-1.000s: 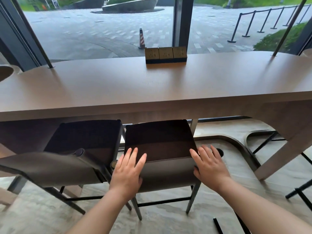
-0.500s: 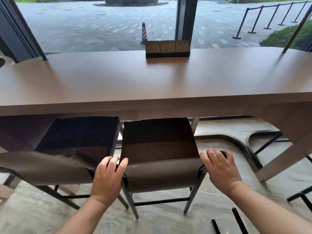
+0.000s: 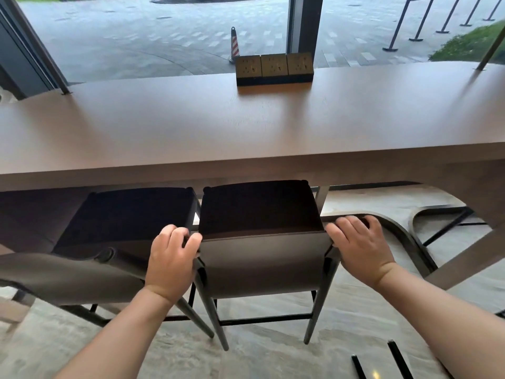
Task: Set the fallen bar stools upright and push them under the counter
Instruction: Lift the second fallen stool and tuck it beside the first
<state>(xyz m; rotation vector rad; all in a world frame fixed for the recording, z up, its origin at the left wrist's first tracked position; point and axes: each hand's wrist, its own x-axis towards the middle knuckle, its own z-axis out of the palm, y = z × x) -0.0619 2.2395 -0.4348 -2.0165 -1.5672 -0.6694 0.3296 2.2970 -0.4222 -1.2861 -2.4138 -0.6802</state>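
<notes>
Two dark brown bar stools stand upright side by side at the long wooden counter (image 3: 246,132). The middle stool (image 3: 259,212) has its seat partly under the counter edge, its low backrest facing me. My left hand (image 3: 170,255) curls over the backrest's left corner. My right hand (image 3: 358,247) curls over its right corner. The left stool (image 3: 128,214) stands close beside it, also partly under the counter, its backrest tilted toward the lower left.
A black block with three brass sockets (image 3: 274,68) sits at the counter's far edge by the window. The counter's slanted leg (image 3: 470,258) stands at right. Black metal legs (image 3: 399,359) of something lie on the floor at the lower right.
My hands slid from the top of the middle stool's backrest outward to its two corners and curled around them. The stool's seat sits further under the counter than before.
</notes>
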